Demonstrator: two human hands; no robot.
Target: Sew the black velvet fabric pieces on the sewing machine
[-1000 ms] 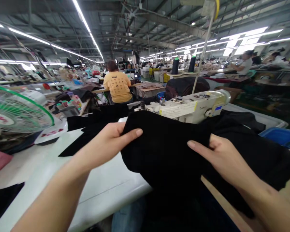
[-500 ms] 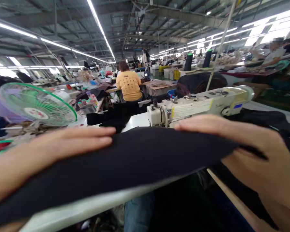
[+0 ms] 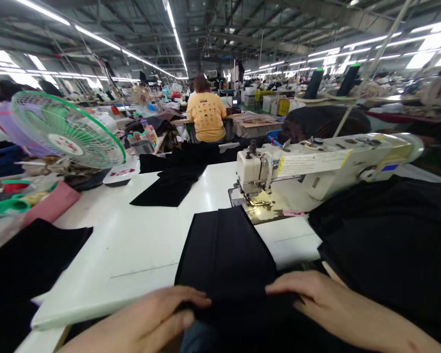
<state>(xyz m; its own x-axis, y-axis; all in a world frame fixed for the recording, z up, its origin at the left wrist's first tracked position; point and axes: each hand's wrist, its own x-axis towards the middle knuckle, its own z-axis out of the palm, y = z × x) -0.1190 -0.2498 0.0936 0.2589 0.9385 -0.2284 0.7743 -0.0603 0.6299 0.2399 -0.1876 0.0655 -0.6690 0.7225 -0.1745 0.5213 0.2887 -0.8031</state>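
Hands (image 3: 318,294) hold blk cloth (image 3: 220,255) by side edges over nr tabletop (image 3: 139,240) rim, room L.

The left hand (image 3: 152,314), the right hand (image 3: 312,291) and both forearms (image 3: 371,316) are bare, and the trousers (image 3: 199,337) are blue, like denim.

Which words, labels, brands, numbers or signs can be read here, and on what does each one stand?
None can be read.
White label on the sewing machine: printed lines, too small and blurred.
Dark mark on the machine's body, right of the label: too blurred.
Blue display: no characters can be made out.
Yellow shirt: small printed figures; any lettering is too small.
Black cloth at the bottom middle: no lettering shows.
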